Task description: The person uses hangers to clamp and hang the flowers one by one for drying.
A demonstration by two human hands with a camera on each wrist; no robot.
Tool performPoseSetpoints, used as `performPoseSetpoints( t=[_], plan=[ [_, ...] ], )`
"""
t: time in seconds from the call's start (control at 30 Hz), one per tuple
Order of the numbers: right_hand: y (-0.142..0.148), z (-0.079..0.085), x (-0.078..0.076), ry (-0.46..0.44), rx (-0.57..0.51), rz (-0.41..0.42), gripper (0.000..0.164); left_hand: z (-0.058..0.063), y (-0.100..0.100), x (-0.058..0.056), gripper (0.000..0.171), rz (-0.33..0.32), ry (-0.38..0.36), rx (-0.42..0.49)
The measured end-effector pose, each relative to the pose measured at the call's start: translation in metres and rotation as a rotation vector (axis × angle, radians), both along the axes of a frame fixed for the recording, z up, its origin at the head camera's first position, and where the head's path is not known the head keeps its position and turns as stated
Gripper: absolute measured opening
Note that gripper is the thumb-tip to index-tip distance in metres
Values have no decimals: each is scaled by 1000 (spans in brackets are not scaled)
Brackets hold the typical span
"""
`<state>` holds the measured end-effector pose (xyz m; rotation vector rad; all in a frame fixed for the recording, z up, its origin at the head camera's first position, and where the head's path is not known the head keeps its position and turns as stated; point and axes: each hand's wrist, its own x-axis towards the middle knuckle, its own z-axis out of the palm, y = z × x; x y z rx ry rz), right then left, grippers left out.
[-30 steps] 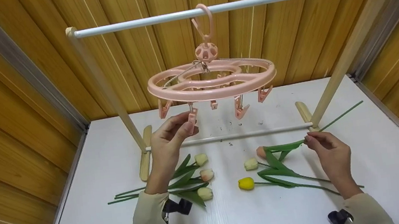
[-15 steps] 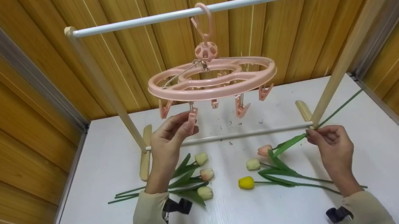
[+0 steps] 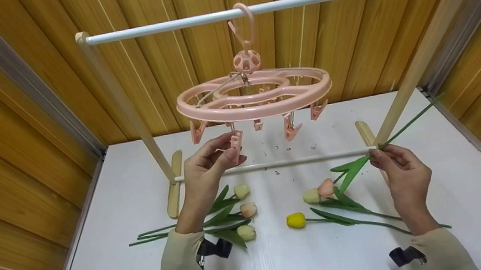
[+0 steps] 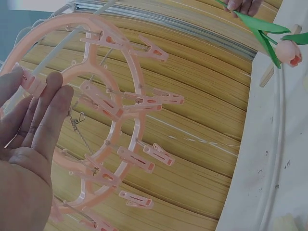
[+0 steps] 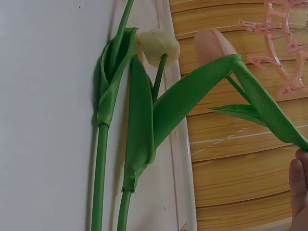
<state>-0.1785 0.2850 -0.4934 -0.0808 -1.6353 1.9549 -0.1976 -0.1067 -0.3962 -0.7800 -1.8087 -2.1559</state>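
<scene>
A round pink clip hanger (image 3: 256,111) hangs by its hook from a white rod. My left hand (image 3: 202,176) pinches one of its pink clothespins (image 3: 236,145) between thumb and fingers, at the hanger's front left. In my right hand (image 3: 406,179) is the stem of a pink tulip (image 3: 326,187), gripped below its leaves; the blossom points left and down, and the stem's end sticks out to the upper right. The pink tulip (image 4: 288,53) also shows in the left wrist view. In the right wrist view only some fingers (image 5: 299,185) of that hand appear at the edge.
A wooden stand with a white top rod (image 3: 190,21) spans the white table (image 3: 274,259). Several tulips lie there: pale ones (image 3: 247,232) on the left, a yellow tulip (image 3: 296,220) and a pale tulip (image 3: 310,196) on the right. Wood-panelled walls enclose the table.
My right hand has lifted the pink tulip slightly up and right off the table, and its blossom has swung right and down. The left hand stays on the clothespin, moving slightly right.
</scene>
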Motion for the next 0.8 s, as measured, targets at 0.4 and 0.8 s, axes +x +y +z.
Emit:
performPoseSetpoints(
  t=[0.4,0.8],
  plan=[
    [-5,12,2,-22,-36,-9,27,5,1,0,43,-64,-41,17],
    [-16,21,8,-13,-47,27,30,10,2,2,36,-64,-108,31]
  ],
)
